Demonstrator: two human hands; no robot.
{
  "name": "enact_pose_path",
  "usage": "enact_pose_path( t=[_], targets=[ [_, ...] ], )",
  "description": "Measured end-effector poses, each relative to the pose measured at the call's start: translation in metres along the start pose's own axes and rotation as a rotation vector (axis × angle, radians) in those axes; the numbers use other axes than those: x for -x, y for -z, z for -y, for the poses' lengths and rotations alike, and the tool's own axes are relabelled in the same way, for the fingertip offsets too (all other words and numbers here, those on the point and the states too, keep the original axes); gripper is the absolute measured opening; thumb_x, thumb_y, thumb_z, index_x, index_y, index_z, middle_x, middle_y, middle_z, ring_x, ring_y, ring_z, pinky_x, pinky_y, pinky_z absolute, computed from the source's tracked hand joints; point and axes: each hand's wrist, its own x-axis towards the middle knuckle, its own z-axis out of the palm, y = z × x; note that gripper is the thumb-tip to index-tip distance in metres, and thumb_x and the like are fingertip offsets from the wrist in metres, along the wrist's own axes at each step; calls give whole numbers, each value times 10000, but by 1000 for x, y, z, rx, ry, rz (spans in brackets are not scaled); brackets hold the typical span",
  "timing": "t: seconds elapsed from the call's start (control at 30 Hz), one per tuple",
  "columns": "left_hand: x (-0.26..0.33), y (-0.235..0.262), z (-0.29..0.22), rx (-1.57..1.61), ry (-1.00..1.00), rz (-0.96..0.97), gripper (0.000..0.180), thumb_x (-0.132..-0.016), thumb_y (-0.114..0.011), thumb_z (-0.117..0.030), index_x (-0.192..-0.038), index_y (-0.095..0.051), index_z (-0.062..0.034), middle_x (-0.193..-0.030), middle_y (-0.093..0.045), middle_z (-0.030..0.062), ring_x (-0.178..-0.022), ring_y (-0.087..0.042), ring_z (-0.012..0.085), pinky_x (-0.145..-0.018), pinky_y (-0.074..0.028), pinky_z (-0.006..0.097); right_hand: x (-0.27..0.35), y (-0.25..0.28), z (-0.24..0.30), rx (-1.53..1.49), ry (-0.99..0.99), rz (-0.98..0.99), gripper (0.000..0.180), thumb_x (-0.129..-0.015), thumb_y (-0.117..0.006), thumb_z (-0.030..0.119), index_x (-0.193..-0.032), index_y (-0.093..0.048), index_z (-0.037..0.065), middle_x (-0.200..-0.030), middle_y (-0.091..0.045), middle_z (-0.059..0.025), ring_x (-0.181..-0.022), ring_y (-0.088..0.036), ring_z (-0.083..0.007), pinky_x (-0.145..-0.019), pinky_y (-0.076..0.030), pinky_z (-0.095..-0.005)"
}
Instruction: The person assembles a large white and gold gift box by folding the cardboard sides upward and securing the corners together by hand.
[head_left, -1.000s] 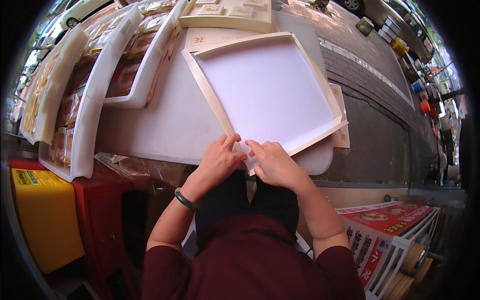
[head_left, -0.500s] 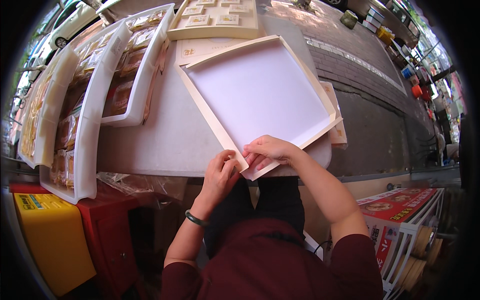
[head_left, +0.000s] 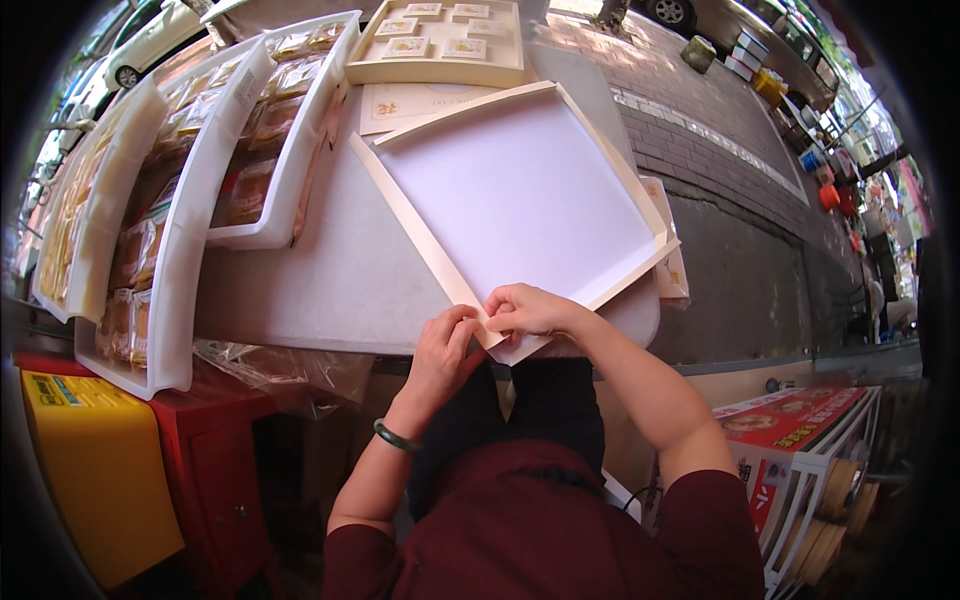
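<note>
A large shallow cardboard box (head_left: 520,190), cream-walled and white inside, lies askew on the table with its near corner jutting over the front edge. At that corner my left hand (head_left: 438,348) pinches the left wall from outside with bent fingers. My right hand (head_left: 530,308) reaches inside the corner, its fingers curled in and pressed against the same wall end. The fingertips of both hands nearly meet around the fold. Flaps at the far left and right corners stick out past the walls. A dark green bangle (head_left: 396,437) circles my left wrist.
White plastic crates (head_left: 180,230) of wrapped food packets stand at the left. Behind the box, a cream tray (head_left: 435,73) holds several small square packs beside a flat printed card (head_left: 405,108). A yellow box (head_left: 100,470) and red cabinet (head_left: 225,480) stand below left.
My right fingers have curled from a flatter reach into a pinch at the corner wall. My left hand keeps its hold. The box's near corner has shifted slightly toward me and right.
</note>
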Motion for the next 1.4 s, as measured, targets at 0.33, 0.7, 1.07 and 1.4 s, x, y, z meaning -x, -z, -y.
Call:
enact_pose_path(
  t=[0.33, 0.7, 1.07, 1.4],
  targets=[
    [4, 1, -2, -8, -6, -19, 382, -688, -806, -40, -1017, -614, -76, -1204, -586, 114, -1004, -625, 287, -825, -496, 392, -18, -17, 6, -7, 35, -221, 227, -949, -611, 210, -963, -649, -13, -734, -640, -67, -631, -610, -132, -535, -482, -308],
    [6, 0, -1, -15, -16, -42, 439, -701, -787, -4, -1099, -610, -64, -1171, -605, 120, -1049, -621, 314, -877, -513, 409, 7, -2, 8, 49, 89, -7, 376, -849, -611, 69, -1199, -581, -64, -773, -667, -88, -668, -610, -143, -616, -496, -296],
    [-6, 9, -5, -31, -56, -16, 322, -773, -708, -25, -1085, -634, -57, -1130, -631, 82, -918, -639, 236, -776, -492, 361, 4, 7, 8, 89, 55, 183, 309, -846, -608, 70, -1127, -548, -43, -725, -652, -67, -650, -599, -151, -638, -496, -295],
    [-14, 18, -5, -208, -141, 222, 279, -778, -695, -83, -1056, -684, -107, -1139, -642, 47, -851, -585, 221, -752, -465, 356, 16, 3, 10, 105, -82, -63, 331, -827, -715, 71, -1072, -526, -45, -829, -714, -131, -621, -667, -164, -583, -528, -279]
  ],
)
